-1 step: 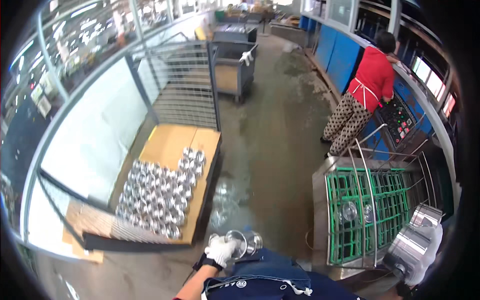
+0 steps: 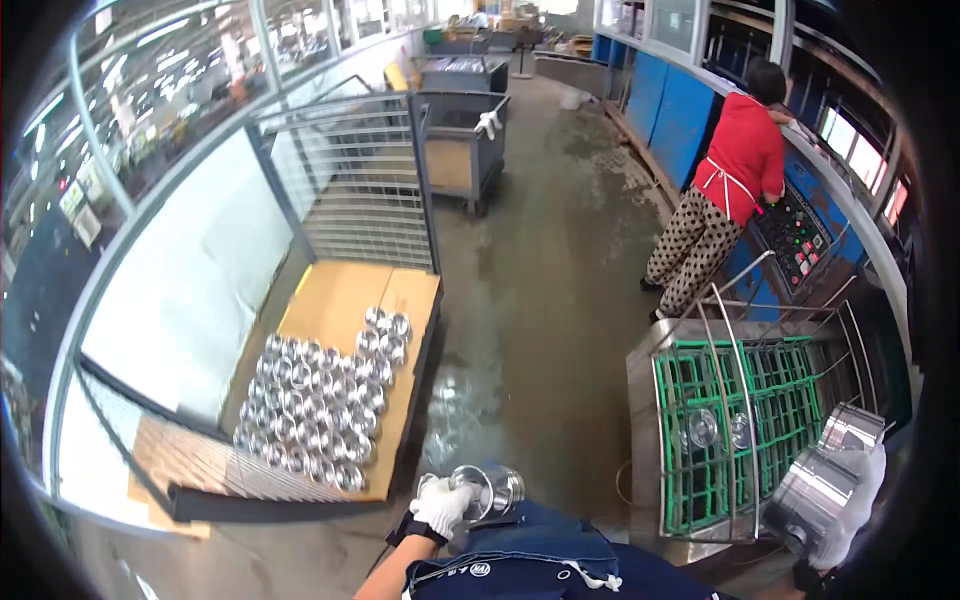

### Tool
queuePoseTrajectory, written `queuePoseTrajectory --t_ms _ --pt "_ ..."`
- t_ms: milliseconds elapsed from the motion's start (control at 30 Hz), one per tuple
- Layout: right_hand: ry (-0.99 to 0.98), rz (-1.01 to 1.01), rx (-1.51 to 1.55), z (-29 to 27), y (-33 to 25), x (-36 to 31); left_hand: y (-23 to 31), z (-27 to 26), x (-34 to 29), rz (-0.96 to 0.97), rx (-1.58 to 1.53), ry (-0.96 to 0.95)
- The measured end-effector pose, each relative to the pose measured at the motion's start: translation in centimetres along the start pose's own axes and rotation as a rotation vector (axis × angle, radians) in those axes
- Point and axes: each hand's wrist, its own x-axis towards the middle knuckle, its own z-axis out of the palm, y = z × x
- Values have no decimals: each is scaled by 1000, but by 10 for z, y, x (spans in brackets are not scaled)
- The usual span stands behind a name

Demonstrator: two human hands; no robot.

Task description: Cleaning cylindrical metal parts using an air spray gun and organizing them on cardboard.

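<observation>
My left hand [image 2: 443, 505], in a white glove, is closed round a shiny metal piston [image 2: 507, 489] in front of my dark blue apron. Another bit of bright metal shows at its fingers, too covered to make out. At the lower right my right hand [image 2: 858, 505], gloved in white, grips a large piston [image 2: 812, 490] with grooves round one end. A second piston [image 2: 851, 428] sits just beyond that one, against the same hand. Beside the right hand is a metal basin with a green grid rack [image 2: 664, 455]; two round metal pieces [image 2: 702, 428] lie in it.
On the left, a wire-sided cart [image 2: 400, 440] lined with cardboard carries rows of shiny pistons [image 2: 315, 405]. A person in red [image 2: 740, 150] stands at a control panel [image 2: 795, 235] on the right. Grey carts [image 2: 470, 150] stand farther up the wet aisle [image 2: 545, 300]. Metal bars [image 2: 738, 380] arch over the rack.
The view has shifted slightly and is sharper. Both hands keep their hold on the pistons, in nearly the same places.
</observation>
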Motion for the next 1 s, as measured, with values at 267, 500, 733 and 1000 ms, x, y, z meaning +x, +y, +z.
queuePoseTrajectory --t_ms 267,500,733,1000 --pt "12 80 72 95 -51 94 44 -105 90 62 52 140" --pt "-94 132 123 202 -118 192 19 -180 181 -102 -192 179" --pt "-350 51 357 343 -249 309 32 -265 229 -106 -186 284" --pt "-612 -425 650 488 -456 414 12 -303 299 -249 -247 362"
